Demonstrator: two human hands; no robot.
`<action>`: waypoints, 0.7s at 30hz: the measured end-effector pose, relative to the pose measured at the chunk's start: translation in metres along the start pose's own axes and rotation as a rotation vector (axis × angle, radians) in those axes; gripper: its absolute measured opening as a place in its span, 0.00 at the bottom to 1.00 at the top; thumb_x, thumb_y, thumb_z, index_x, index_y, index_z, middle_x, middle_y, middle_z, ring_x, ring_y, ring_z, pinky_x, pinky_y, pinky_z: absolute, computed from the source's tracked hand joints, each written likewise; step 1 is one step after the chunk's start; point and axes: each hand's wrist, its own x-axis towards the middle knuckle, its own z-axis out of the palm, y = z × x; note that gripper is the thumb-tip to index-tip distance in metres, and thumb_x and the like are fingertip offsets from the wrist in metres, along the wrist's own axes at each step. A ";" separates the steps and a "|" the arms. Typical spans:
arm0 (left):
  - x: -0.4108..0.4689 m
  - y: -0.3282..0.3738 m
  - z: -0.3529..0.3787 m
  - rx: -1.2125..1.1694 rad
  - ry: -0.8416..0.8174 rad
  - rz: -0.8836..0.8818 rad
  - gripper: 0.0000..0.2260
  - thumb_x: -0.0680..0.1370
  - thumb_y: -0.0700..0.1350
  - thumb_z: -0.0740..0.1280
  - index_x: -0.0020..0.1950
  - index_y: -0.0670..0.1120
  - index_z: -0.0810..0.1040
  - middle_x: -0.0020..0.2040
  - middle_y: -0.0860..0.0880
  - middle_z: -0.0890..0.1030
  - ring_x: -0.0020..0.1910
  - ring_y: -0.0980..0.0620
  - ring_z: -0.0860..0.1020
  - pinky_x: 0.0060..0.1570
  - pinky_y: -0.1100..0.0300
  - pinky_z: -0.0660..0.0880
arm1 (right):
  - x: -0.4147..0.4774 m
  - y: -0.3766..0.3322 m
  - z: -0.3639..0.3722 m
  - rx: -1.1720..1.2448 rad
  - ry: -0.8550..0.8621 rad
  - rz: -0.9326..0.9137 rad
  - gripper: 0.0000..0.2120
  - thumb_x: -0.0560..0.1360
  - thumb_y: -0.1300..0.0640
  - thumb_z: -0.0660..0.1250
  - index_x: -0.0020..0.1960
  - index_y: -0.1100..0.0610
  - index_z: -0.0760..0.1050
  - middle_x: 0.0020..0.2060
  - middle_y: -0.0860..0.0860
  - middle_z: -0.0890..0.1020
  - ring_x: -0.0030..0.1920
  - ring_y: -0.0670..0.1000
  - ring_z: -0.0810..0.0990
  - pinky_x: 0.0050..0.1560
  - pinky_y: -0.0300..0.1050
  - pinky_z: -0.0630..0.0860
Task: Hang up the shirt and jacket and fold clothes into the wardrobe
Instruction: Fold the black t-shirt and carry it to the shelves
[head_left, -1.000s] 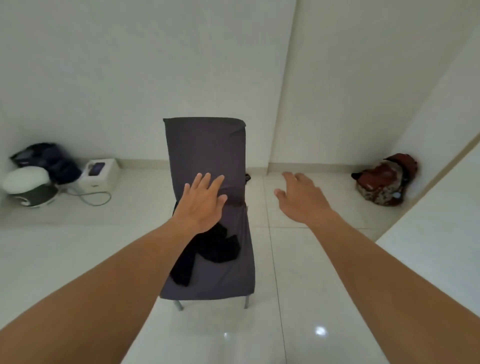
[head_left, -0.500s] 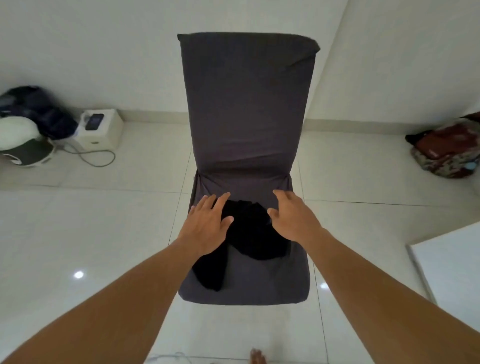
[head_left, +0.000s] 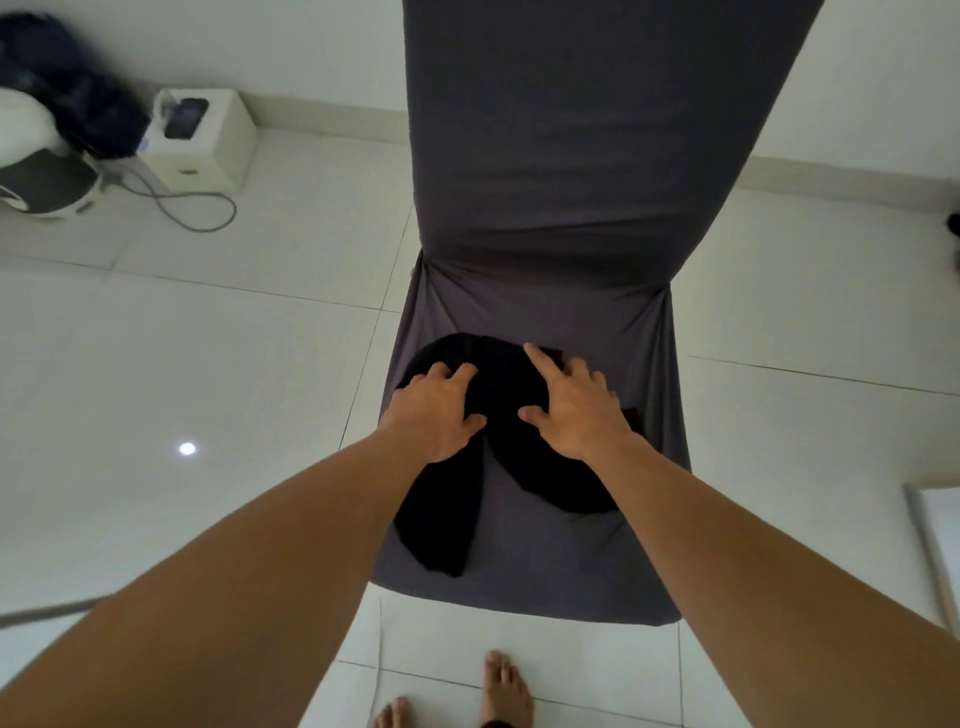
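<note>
While loose-fingered, hands (head_left: 436, 410) (head_left: 571, 410) on black garment (head_left: 545, 478).

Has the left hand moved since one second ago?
Yes. The left hand went down from the chair's backrest onto the black garment on its seat.

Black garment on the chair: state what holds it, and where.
Right hand lies flat on the black garment; left hand curls fingers on its upper left, grip unclear.

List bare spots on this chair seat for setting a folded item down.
Free: front strip of the seat between black garment and front edge; narrow strip between garment and backrest. Crowded: seat middle, where left hand and right hand rest on the garment.
</note>
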 end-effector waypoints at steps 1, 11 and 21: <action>-0.001 0.000 -0.002 -0.010 0.026 0.012 0.26 0.78 0.54 0.65 0.74 0.51 0.65 0.64 0.42 0.73 0.61 0.38 0.76 0.59 0.42 0.75 | 0.000 -0.002 -0.001 -0.033 0.026 -0.006 0.28 0.81 0.46 0.65 0.78 0.43 0.59 0.68 0.58 0.67 0.68 0.64 0.67 0.67 0.66 0.68; -0.060 0.022 -0.138 -0.414 0.204 0.091 0.02 0.75 0.39 0.62 0.47 0.45 0.72 0.42 0.46 0.79 0.42 0.45 0.78 0.44 0.51 0.77 | -0.073 -0.037 -0.114 0.106 0.318 -0.157 0.06 0.78 0.53 0.70 0.50 0.53 0.74 0.53 0.51 0.73 0.56 0.56 0.74 0.57 0.56 0.75; -0.176 0.081 -0.361 -0.423 0.369 0.204 0.13 0.70 0.33 0.56 0.42 0.47 0.77 0.42 0.47 0.80 0.43 0.48 0.77 0.39 0.59 0.73 | -0.212 -0.068 -0.314 0.447 0.393 -0.102 0.07 0.80 0.63 0.63 0.47 0.52 0.69 0.37 0.47 0.75 0.32 0.48 0.70 0.37 0.44 0.67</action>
